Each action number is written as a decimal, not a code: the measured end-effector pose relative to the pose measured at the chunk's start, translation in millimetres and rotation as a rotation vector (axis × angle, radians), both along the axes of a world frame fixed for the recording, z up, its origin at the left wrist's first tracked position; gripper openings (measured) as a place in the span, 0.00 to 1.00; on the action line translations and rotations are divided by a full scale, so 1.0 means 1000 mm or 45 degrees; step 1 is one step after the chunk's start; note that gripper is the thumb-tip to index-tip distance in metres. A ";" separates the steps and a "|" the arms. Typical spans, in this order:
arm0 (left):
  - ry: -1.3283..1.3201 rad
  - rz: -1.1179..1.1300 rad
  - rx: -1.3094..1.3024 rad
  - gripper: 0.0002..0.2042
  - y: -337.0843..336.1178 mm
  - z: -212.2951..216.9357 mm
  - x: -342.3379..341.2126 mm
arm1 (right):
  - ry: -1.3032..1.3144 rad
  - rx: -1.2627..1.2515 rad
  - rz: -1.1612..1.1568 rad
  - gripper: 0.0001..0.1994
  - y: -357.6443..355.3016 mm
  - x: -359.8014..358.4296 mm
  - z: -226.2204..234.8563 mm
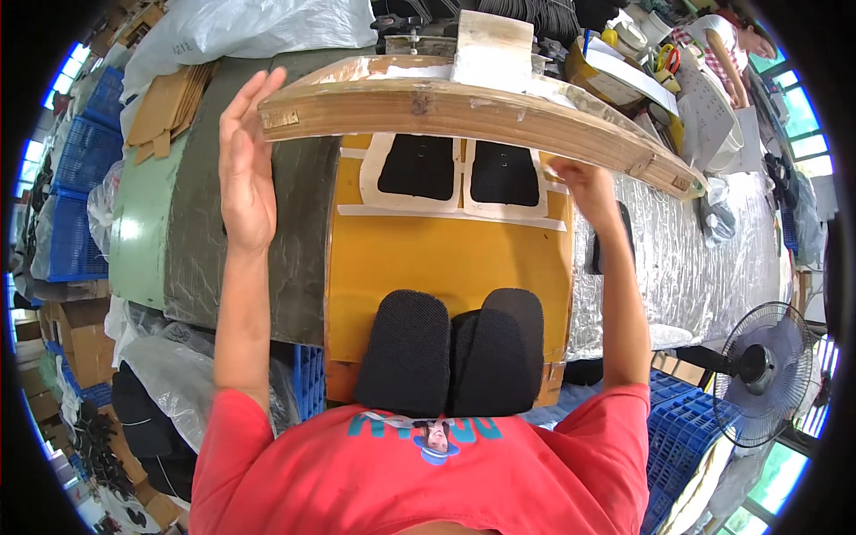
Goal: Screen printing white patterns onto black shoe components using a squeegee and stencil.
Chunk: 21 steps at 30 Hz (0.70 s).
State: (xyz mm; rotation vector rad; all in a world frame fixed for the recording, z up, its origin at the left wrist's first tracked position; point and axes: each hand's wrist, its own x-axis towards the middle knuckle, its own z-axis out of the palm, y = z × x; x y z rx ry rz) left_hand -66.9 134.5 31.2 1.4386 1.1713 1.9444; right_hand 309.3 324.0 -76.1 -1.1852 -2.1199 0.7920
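Observation:
A wooden frame (419,105) is tilted up over a yellow board (446,254). My left hand (248,178) is upright at the frame's left end, fingers stretched out, palm side against the wood. Below the frame's right part is my right hand (588,189), its fingers bent close to the board; whether anything is between them is hidden. Two black pads, a left one (417,168) and a right one (505,174), lie inside white cut-out borders on the board. Nearest my body, black mesh pads (406,348) (501,348) rest at the board's front edge.
A plastic-covered table surface (687,259) extends right, with a fan (758,370) beyond its front corner. Blue crates (85,169) stack at far left; another blue crate (682,437) stands at lower right. Cardboard pieces (174,107) lie back left. Another person (727,53) is at far right.

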 end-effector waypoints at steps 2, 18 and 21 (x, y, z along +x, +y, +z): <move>-0.113 0.154 -0.121 0.23 0.003 -0.020 -0.002 | -0.125 0.088 -0.029 0.07 0.002 -0.024 -0.012; 1.572 0.362 -0.787 0.21 0.095 -0.123 0.032 | 0.658 -0.323 -0.534 0.17 -0.022 0.075 0.027; 1.582 0.388 -0.580 0.14 0.098 -0.126 0.029 | 0.494 -0.122 -0.617 0.21 -0.030 0.145 0.025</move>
